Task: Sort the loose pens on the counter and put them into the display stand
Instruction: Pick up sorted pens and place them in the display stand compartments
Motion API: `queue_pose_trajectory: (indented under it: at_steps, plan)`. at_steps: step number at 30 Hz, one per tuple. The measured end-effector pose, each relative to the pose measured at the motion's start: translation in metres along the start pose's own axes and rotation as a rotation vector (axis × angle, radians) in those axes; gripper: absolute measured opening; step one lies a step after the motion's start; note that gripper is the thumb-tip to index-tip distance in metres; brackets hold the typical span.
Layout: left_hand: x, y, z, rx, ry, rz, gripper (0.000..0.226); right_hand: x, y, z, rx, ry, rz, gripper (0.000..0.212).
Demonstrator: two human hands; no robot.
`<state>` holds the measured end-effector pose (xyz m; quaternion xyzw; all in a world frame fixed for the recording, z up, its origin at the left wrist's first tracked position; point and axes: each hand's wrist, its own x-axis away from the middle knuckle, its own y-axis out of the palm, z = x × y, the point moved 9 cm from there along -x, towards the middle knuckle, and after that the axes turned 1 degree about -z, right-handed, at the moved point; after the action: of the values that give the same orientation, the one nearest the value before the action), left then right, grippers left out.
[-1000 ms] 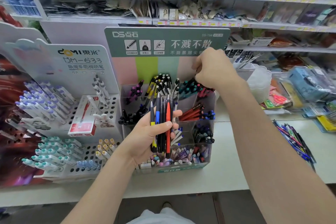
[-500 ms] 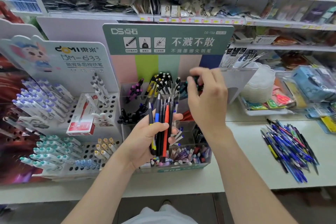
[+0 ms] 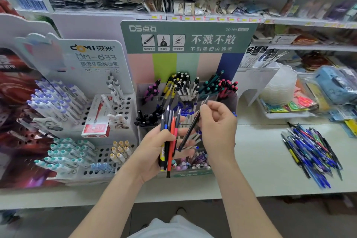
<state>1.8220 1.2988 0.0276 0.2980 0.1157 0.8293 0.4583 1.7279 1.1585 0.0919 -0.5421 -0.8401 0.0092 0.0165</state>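
Counter space is occupied by a green-headed display stand, its compartments stocked with pens grouped by colour. Loose pens are piled on the counter, well to the right of the stand. A bundle of pens is gripped upright in the left hand, in front of the stand. One black pen is pinched at a tilt by the right hand.
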Motion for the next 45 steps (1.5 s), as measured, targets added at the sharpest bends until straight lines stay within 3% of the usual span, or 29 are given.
queue_pose_trajectory:
  at_steps: [5,10,17,24,32,38,42,45]
  plan:
    - [0.006,-0.008,-0.005,0.15,-0.051,-0.018,0.041,0.015,0.029,0.006,0.052,0.07,-0.202,0.003]
    - [0.007,-0.01,-0.004,0.047,-0.026,-0.042,0.033,0.029,0.043,0.016,0.234,-0.013,-0.183,0.007]
    - [0.016,0.004,0.009,-0.005,0.039,-0.22,0.036,0.033,0.055,0.044,0.077,0.225,-0.354,0.021]
    - [0.027,0.0,0.005,0.063,-0.135,-0.358,0.021,0.043,0.066,0.04,-0.023,0.355,-0.674,0.034]
    - [0.03,-0.009,-0.001,-0.028,-0.161,-0.365,0.02,0.044,0.057,0.061,-0.069,0.596,-0.459,0.034]
    - [0.032,-0.02,0.004,-0.267,-0.138,-0.248,0.033,0.028,0.045,0.057,0.056,0.448,-0.294,0.023]
    - [0.034,-0.023,0.008,-0.295,-0.116,-0.23,0.035,0.025,0.048,0.048,0.084,0.369,-0.318,0.028]
    - [0.033,-0.024,0.009,-0.234,-0.115,-0.195,0.036,0.019,0.048,0.04,0.263,0.264,-0.331,0.04]
